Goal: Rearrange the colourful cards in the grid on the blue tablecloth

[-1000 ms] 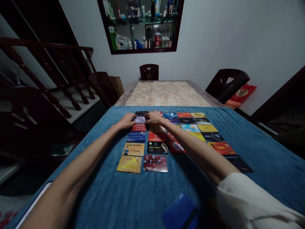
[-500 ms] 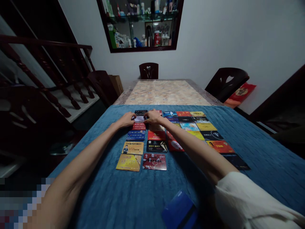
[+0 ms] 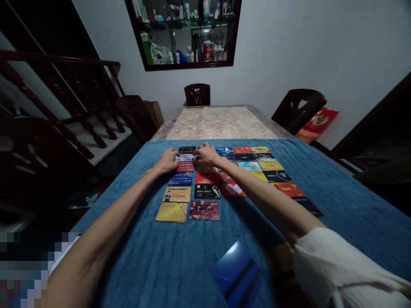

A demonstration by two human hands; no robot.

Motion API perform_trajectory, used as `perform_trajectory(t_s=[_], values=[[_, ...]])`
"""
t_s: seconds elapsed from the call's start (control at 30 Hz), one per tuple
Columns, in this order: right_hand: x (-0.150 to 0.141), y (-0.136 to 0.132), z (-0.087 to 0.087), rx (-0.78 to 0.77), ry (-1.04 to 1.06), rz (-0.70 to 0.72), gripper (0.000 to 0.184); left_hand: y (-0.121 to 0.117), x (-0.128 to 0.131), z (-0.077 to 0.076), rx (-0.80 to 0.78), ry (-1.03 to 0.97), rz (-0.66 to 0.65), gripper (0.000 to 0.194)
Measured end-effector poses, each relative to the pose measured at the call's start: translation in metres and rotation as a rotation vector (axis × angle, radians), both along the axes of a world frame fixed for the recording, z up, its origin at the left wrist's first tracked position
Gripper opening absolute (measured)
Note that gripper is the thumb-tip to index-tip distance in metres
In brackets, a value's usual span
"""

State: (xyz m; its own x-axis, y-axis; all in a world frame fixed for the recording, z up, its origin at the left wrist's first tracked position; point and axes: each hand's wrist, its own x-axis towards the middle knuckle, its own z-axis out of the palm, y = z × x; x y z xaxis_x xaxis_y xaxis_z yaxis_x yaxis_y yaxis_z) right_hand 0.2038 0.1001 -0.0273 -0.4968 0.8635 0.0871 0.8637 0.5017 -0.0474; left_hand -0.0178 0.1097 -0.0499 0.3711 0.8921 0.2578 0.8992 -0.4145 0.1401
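Pinching pale card (image 3: 186, 158) at both short ends, left hand (image 3: 167, 161) and right hand (image 3: 207, 155) closing fingertips on it, second slot of left column on blue tablecloth (image 3: 337, 201). Am squaring edges against black card (image 3: 187, 149) beyond, red card (image 3: 185, 167) below; keeping gaps even.

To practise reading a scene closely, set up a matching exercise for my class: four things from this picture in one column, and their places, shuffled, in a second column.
Things:
1. pale card
2. yellow card
3. blue card with dark stripe
4. dark chair

Places:
A. at the far end of the table, by the wall
B. nearest the camera, apart from the grid
C. near-left corner of the card grid
D. between the left hand and right hand, touched by both

Pairs: 1-D, 2-C, 3-B, 4-A
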Motion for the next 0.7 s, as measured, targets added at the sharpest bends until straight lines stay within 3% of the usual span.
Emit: perform_trajectory(t_s=[0.17, 0.37, 0.7], values=[[0.012, -0.027, 0.005, 0.053, -0.004, 0.053, 0.026, -0.025, 0.011, 0.003, 0.053, -0.046, 0.008, 0.033], [0.024, -0.063, 0.004, 0.112, 0.0, 0.107, 0.025, -0.06, 0.033, 0.008, 0.094, -0.074, -0.04, 0.028], [0.061, -0.142, -0.007, 0.14, 0.034, 0.198, 0.025, -0.147, 0.073, -0.001, 0.168, 0.0, -0.221, 0.024]])
